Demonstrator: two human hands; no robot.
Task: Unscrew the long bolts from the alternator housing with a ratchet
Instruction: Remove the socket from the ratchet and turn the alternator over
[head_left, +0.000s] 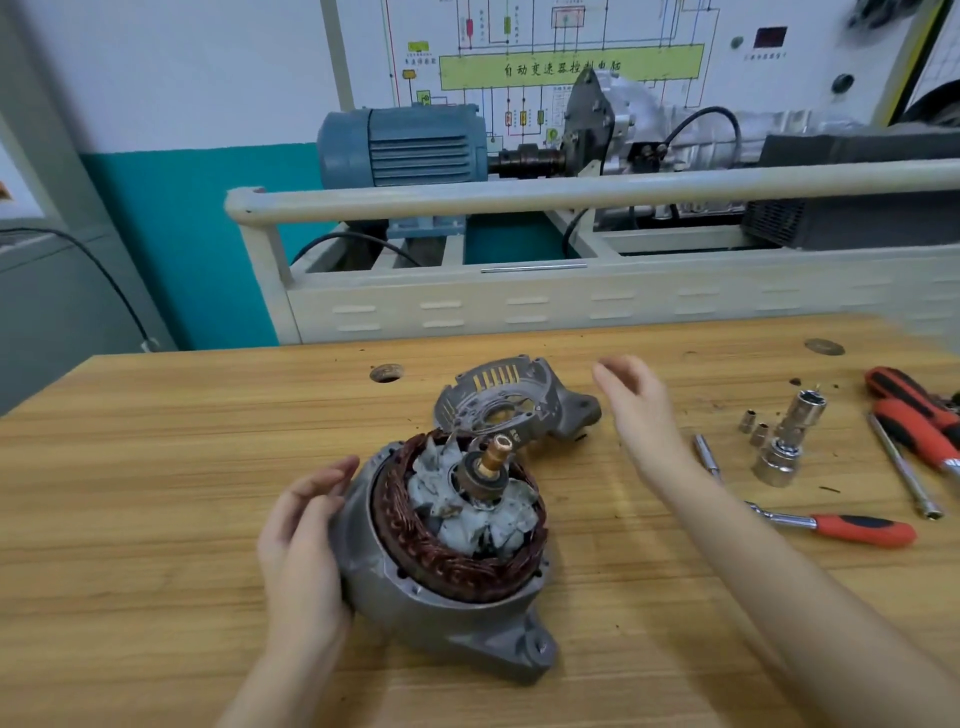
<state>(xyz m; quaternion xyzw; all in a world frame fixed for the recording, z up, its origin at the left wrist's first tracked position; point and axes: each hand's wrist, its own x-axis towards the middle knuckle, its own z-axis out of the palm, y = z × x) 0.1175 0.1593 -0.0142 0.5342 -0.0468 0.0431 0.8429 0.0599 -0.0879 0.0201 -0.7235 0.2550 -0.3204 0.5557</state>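
Observation:
The alternator housing (436, 613) lies on the wooden bench, opened, with copper stator windings (415, 540) and the rotor shaft (493, 462) exposed. My left hand (301, 530) rests flat against the housing's left side, fingers straight. The removed rear cover (514, 405) lies just behind it. My right hand (639, 410) hovers open above the bench, right of the cover, holding nothing. The ratchet (841, 527) with its red handle lies on the bench to the right, partly behind my right forearm. I cannot make out any long bolts.
Sockets (779, 457), small sockets (753, 426), an extension bar (709, 457), a long thin rod (904, 473) and red-black screwdrivers (914, 410) lie at the right. Behind the bench stands a trainer rig with a rail (519, 200) and blue motor (405, 145).

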